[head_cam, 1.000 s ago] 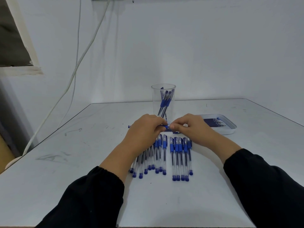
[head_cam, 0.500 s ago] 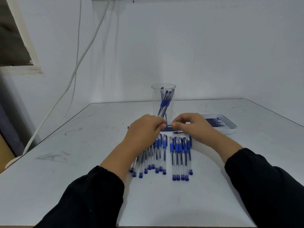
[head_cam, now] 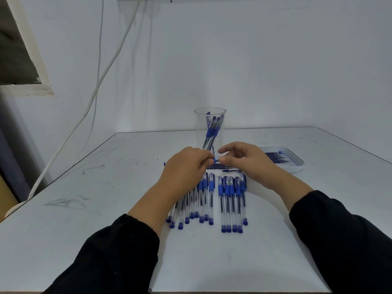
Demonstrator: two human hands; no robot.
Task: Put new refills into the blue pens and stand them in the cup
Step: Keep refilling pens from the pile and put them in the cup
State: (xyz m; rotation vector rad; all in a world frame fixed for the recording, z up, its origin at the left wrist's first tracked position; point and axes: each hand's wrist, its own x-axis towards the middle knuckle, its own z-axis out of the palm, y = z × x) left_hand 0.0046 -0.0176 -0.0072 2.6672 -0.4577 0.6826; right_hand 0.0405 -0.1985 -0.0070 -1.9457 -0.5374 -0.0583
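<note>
My left hand (head_cam: pixel 186 166) grips a blue pen (head_cam: pixel 214 160) held sideways; its blue end pokes out past my fingers and its far end shows at the left of the hand. My right hand (head_cam: pixel 244 160) pinches the pen's tip end with thumb and forefinger, the other fingers raised. A clear cup (head_cam: pixel 210 129) stands just behind my hands with several blue pens in it. Two rows of blue pens (head_cam: pixel 232 200) lie on the table under my wrists. A loose pen cap (head_cam: pixel 230 170) lies by my right hand.
A shallow white tray (head_cam: pixel 297 164) with several refills sits to the right of the cup. Several loose refills (head_cam: pixel 218 166) lie on the table under my hands. White cables (head_cam: pixel 93 94) hang down the wall at the left. The table's left edge runs diagonally.
My hands have risen slightly off the table. My right hand's fingers have spread, with only thumb and forefinger at the pen's tip.
</note>
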